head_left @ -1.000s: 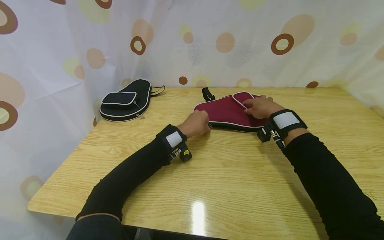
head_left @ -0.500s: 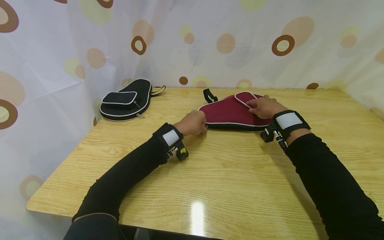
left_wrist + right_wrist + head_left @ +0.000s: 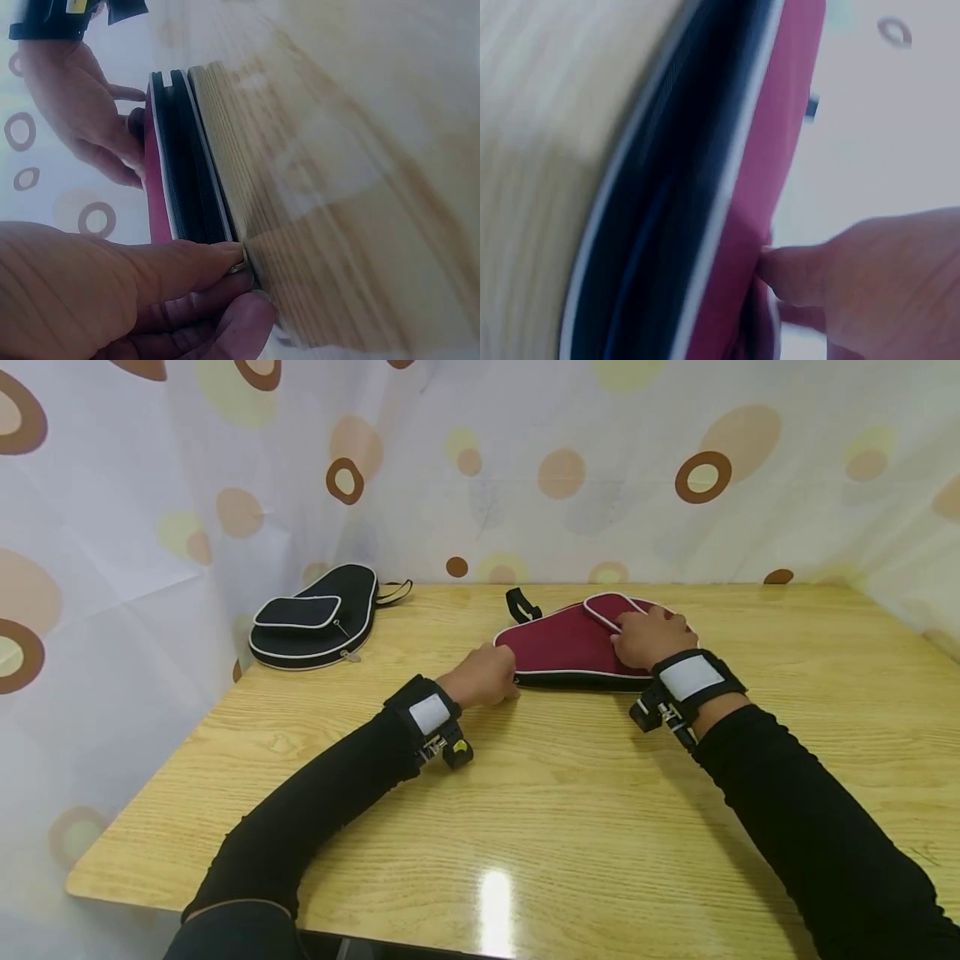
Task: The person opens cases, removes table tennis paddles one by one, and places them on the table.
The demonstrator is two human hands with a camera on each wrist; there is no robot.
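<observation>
Case: maroon paddle case [image 3: 570, 645], likely soft, light, prone to sliding.
Left hand [image 3: 483, 675]: fingers pinch zipper pull [image 3: 238, 265].
Right hand [image 3: 647, 637]: fingers flat, pressing case top.

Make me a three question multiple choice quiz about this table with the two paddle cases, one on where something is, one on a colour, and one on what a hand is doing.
1. Where does the black case lie?
A. near the table's far left corner
B. under the red case
C. at the near edge

2. What colour is the case under the hands?
A. green
B. dark red
C. yellow

3. What is the left hand doing?
A. lying flat on the black case
B. raised off the table
C. pinching a zipper pull at the red case's edge

Answers: 1 A, it sits far left by the curtain. 2 B, its top is dark red with white piping. 3 C, the left wrist view shows finger and thumb on the metal pull.
</observation>
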